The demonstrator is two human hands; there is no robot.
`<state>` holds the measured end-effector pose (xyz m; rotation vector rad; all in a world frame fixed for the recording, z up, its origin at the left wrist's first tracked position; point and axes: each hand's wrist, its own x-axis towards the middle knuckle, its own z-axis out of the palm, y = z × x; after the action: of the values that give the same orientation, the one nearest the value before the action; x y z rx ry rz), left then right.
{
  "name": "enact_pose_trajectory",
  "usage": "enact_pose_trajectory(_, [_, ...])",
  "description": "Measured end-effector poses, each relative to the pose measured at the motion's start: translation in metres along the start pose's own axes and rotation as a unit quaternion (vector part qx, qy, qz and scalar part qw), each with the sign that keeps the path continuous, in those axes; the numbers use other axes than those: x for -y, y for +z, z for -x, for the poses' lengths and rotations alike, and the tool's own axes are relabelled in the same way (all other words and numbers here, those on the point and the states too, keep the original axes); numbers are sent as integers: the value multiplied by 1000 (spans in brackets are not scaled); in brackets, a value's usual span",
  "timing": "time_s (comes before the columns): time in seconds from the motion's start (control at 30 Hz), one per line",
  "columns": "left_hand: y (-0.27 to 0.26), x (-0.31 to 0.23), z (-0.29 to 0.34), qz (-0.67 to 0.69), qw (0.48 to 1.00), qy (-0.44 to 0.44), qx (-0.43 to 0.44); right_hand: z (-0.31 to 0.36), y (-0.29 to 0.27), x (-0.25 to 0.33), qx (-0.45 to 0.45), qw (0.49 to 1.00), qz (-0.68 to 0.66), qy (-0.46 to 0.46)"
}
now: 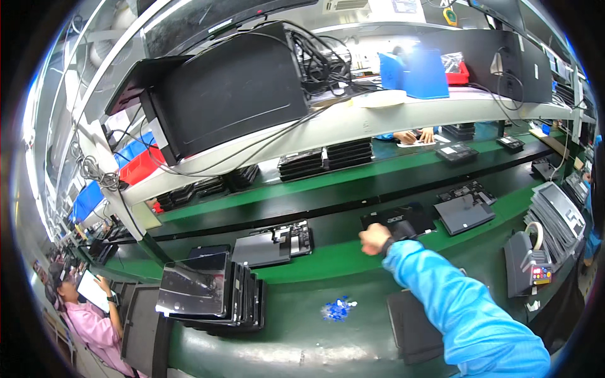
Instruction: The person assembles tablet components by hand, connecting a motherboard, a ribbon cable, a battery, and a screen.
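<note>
Head view: the person's right hand (376,239), at the end of a light-blue sleeve (450,302) with a dark wristband (388,245), is at the near left edge of a black laptop lid (411,220), which lies flat on the long green workbench (299,343). The fingers are curled into a loose fist; whether they pinch the lid's edge or only hover over it, I cannot tell. The left hand is out of frame, so its grip cannot be told. Just right of the lid sits a partly opened dark laptop (465,215), and left of it a grey laptop chassis (261,249) with bared components at its right side. Farther left of the lid and nearer the wearer rises a stack of dark laptop panels (195,286), the top one glossy. Nearer than the lid lie a small heap of blue bits (338,309) and, partly under the forearm, a dark flat panel (413,327). Well right of the lid stand a grey benchtop device (520,264) with a lit display and a leaning pile of grey panels (551,217). Beyond the lid, across the bench, a co-worker's hands (416,135) rest over white paper (417,143), with a blue bin (428,74) on the shelf above them.
</note>
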<state>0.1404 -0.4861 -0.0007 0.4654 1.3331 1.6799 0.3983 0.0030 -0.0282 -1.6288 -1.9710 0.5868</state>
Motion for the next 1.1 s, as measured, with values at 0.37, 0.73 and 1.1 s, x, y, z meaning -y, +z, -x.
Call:
enact_pose_trajectory(0.37, [-78, 4, 23, 9, 959, 2, -283, -129, 176, 141, 15, 987, -121, 108])
enact_pose_trajectory(0.73, [-88, 4, 40, -2, 960, 45, -275, -115, 236, 175, -45, 738, -597, 313])
enact_pose_trajectory(1.1, [-21, -37, 20, -96, 994, -23, -52, -111, 60, 120, -143, 872, -467, -19])
